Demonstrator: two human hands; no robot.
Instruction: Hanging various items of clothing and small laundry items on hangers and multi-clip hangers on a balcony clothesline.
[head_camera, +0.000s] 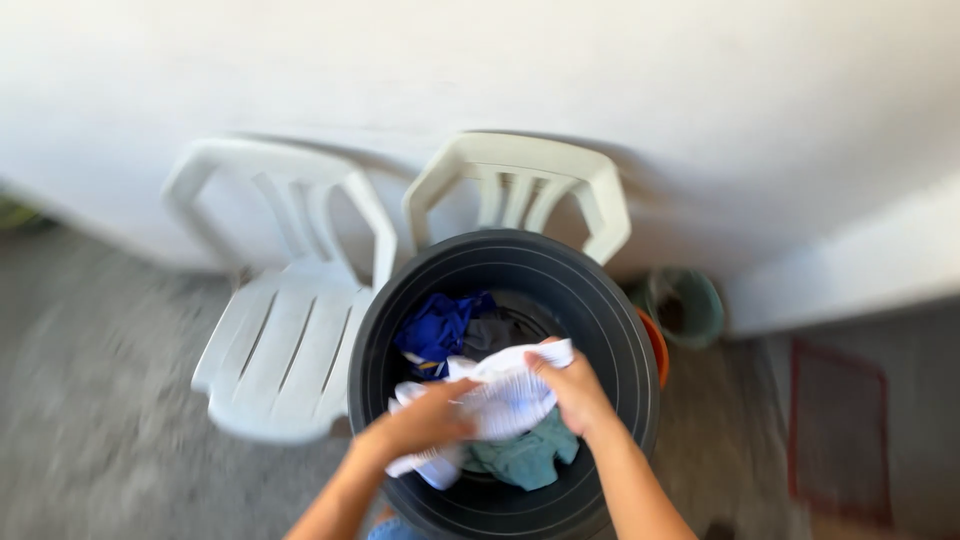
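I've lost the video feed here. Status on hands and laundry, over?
Left hand and right hand both gripping white striped cloth over black tub. Blue garment and teal garment inside tub. Nothing blocking; white chair beside.

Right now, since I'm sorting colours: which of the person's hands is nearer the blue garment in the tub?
Left. The left hand grips the white cloth just below the blue garment; the right hand holds the cloth's far end, further right.

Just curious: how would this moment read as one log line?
left hand: grips white cloth | right hand: grips same cloth | place: over black tub of clothes | nearby: white chairs
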